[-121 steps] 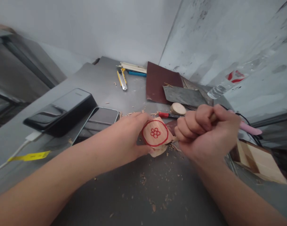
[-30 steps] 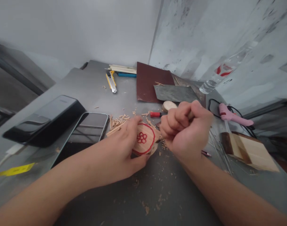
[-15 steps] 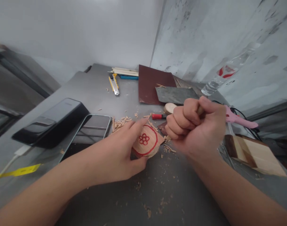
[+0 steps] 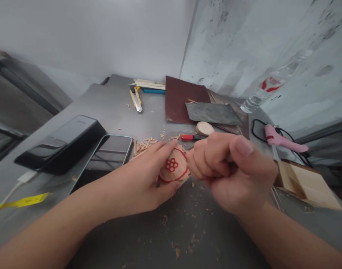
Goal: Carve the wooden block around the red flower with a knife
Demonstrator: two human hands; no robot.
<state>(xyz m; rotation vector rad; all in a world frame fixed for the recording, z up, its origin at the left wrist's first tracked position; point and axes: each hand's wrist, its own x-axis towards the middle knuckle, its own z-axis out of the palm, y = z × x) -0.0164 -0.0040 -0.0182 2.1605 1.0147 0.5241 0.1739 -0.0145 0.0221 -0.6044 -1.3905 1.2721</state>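
Observation:
A wooden disc lies on the grey table, drawn with a red flower inside a red ring. My left hand grips it from the left, thumb on the near edge and fingers over the far edge. At the disc's right edge, my right hand is closed in a fist, thumb uppermost. Whatever that fist holds is hidden by the fingers. Pale wood shavings are heaped behind the disc. Beyond my right hand lie a red-capped marker and a small round wood slice.
At left are a black box-shaped device and a phone. A yellow utility knife, brown sandpaper and a grey sheet lie farther back. On the right are a water bottle, pink glue gun and wooden board.
My right fist has moved left and slightly down, up to the disc's right edge. It now covers the pointed right side of the wood. My left hand stays nearly still.

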